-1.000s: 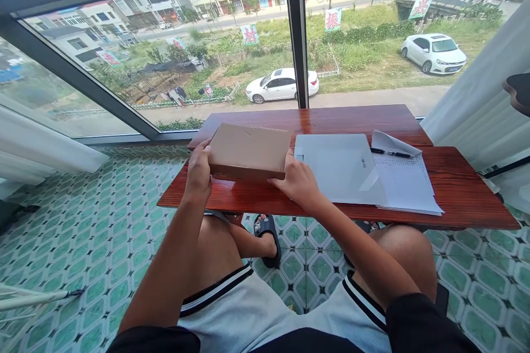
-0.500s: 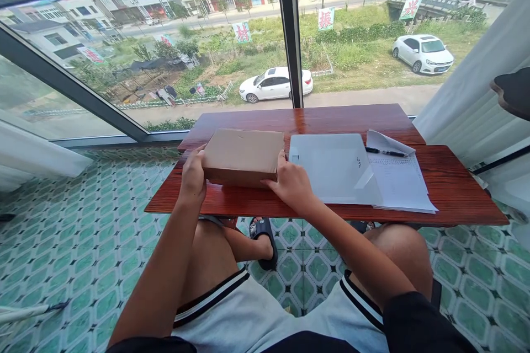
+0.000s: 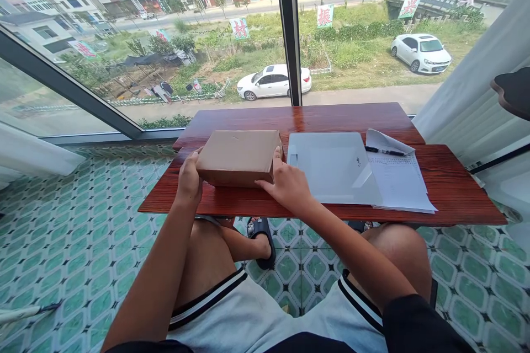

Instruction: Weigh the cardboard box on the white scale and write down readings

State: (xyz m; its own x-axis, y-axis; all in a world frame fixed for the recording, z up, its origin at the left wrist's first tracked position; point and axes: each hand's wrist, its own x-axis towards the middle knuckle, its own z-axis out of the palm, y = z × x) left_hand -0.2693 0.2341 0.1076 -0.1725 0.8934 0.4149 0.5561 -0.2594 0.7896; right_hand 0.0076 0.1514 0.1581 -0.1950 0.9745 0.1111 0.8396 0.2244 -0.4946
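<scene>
A closed brown cardboard box (image 3: 240,153) is on the left part of the dark red wooden table (image 3: 455,182). My left hand (image 3: 190,177) grips its left end, with the fingers hidden behind the side. At the right end, my right hand (image 3: 286,181) has its thumb on the front face and its fingers along the side, so the box is held between both hands. Just right of my right hand lies a flat grey-white tablet-like panel (image 3: 327,168) with small dark markings near its right edge.
Written paper sheets (image 3: 399,182) lie partly under the panel's right side, with a black pen (image 3: 387,151) across them. A large window (image 3: 295,38) stands behind the table, and a white curtain (image 3: 464,77) hangs at the right. My knees are beneath the front edge.
The box has come slightly left and seems to sit lower, flatter on the table. Both hands have moved with it and keep their grip; the view has shifted a little.
</scene>
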